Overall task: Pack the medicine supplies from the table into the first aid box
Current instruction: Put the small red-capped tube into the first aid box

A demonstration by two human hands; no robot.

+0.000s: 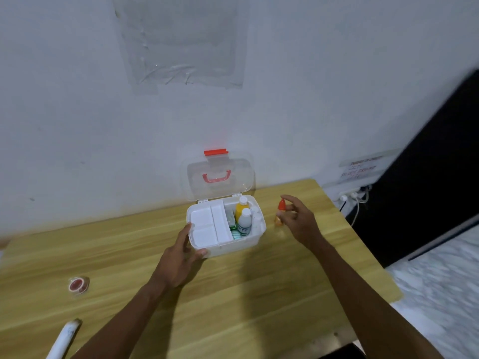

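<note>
The white first aid box (255, 239) stands open on the wooden table (233, 294), its clear lid with a red handle (216, 176) leaning back toward the wall. A white tray fills its left half; a yellow bottle (241, 208) and a white bottle (245, 221) stand in the right half beside green packets. My left hand (181, 257) grips the box's front left corner. To the right of the box, my right hand (300, 221) pinches a small bottle with a red cap (280, 208), held just above the table.
A small round red and white roll (78, 285) lies on the table at the left. A white tube (64, 338) lies at the bottom left. A wall socket with cables (352, 196) sits beyond the table's right end, next to a dark panel.
</note>
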